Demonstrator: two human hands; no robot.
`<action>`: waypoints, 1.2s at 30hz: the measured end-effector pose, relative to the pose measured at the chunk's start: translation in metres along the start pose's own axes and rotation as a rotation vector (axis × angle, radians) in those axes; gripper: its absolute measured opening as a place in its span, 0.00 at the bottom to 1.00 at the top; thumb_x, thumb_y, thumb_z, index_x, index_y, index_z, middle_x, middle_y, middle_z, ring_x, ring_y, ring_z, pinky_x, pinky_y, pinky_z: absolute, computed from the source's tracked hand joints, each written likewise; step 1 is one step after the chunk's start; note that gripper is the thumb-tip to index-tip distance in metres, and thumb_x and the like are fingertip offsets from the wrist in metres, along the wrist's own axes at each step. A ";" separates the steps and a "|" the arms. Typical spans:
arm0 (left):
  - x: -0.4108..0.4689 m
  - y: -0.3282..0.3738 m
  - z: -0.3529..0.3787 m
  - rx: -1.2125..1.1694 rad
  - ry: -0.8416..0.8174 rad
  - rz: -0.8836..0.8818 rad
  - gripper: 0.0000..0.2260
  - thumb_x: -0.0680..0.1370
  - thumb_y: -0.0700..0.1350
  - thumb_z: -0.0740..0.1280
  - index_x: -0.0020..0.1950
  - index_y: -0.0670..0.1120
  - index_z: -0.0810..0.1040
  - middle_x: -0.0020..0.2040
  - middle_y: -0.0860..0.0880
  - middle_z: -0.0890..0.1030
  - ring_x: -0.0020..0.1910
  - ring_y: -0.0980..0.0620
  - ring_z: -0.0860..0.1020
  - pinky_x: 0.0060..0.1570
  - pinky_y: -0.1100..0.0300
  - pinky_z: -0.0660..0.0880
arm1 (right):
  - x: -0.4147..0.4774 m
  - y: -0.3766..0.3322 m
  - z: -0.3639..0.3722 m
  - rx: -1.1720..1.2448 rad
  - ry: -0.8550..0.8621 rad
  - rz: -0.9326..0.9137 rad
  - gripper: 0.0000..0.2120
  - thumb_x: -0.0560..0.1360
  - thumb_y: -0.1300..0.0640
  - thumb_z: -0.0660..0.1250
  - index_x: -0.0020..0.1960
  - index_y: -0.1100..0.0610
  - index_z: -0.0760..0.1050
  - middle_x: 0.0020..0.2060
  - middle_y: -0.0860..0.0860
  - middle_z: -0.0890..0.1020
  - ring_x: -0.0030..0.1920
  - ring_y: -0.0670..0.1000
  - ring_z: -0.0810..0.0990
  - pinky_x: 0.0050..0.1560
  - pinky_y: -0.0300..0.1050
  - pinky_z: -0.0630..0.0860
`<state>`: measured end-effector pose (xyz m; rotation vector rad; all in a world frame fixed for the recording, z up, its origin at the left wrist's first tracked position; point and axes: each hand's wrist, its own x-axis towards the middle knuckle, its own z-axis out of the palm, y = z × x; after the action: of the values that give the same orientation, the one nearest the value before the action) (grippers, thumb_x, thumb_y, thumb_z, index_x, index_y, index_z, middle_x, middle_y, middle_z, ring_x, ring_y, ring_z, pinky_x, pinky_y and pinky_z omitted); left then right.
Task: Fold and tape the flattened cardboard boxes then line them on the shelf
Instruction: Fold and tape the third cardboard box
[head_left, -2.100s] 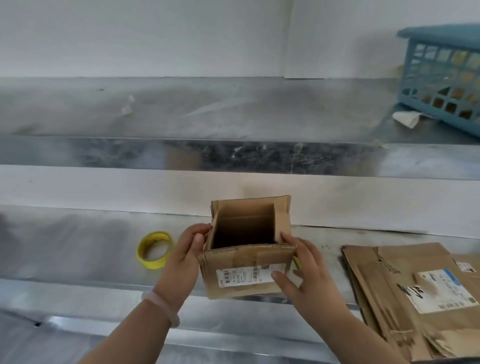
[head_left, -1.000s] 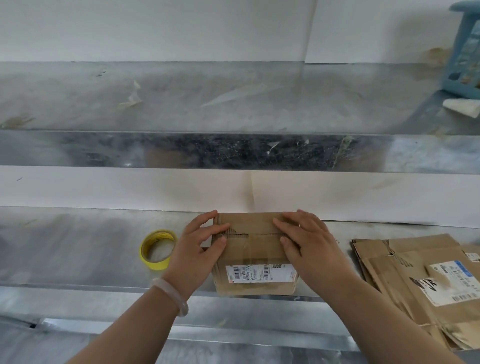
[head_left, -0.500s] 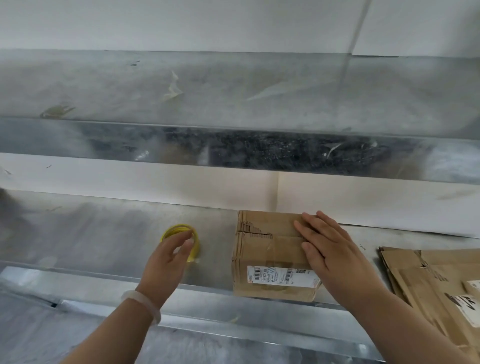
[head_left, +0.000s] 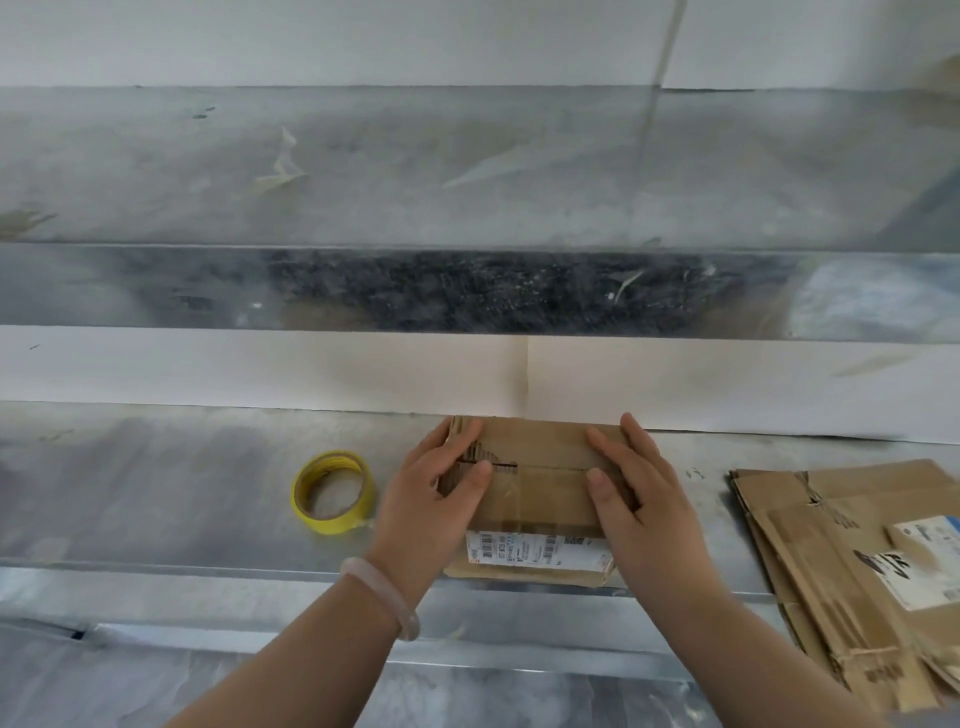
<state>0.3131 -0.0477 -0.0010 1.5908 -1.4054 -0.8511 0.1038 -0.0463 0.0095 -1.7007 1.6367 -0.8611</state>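
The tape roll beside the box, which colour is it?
Yellow. The tape roll shows plainly in the head view, left of the left hand.

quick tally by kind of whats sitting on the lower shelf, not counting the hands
folded cardboard box: 1
yellow tape roll: 1
stack of flattened boxes: 1 (sheets overlap too much to count)
total: 3

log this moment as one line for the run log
left hand: pressing box top flaps | right hand: pressing box top | tape roll: left of box, untouched | flattened boxes: stacked at right
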 end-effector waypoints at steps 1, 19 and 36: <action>-0.004 -0.001 -0.001 0.002 0.019 0.003 0.16 0.76 0.49 0.69 0.61 0.65 0.75 0.67 0.65 0.67 0.63 0.75 0.64 0.53 0.85 0.58 | -0.005 0.001 0.001 0.011 0.011 -0.004 0.17 0.80 0.48 0.61 0.67 0.38 0.70 0.73 0.31 0.57 0.68 0.33 0.59 0.66 0.33 0.58; 0.005 -0.033 0.010 0.189 -0.004 -0.031 0.16 0.75 0.51 0.70 0.64 0.58 0.77 0.71 0.59 0.67 0.65 0.66 0.65 0.60 0.79 0.56 | 0.005 0.030 0.023 -0.456 -0.129 -0.129 0.29 0.78 0.36 0.41 0.77 0.42 0.55 0.77 0.36 0.46 0.78 0.43 0.45 0.77 0.44 0.50; -0.004 -0.127 -0.093 0.968 -0.085 -0.095 0.18 0.68 0.45 0.76 0.57 0.53 0.81 0.57 0.49 0.82 0.65 0.42 0.73 0.67 0.42 0.65 | 0.001 0.031 0.029 -0.862 -0.151 -0.434 0.32 0.82 0.39 0.39 0.72 0.54 0.70 0.72 0.50 0.71 0.72 0.52 0.68 0.70 0.52 0.57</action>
<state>0.4498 -0.0263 -0.0756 2.3490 -1.9671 -0.2586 0.1087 -0.0485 -0.0321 -2.6968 1.6673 -0.1557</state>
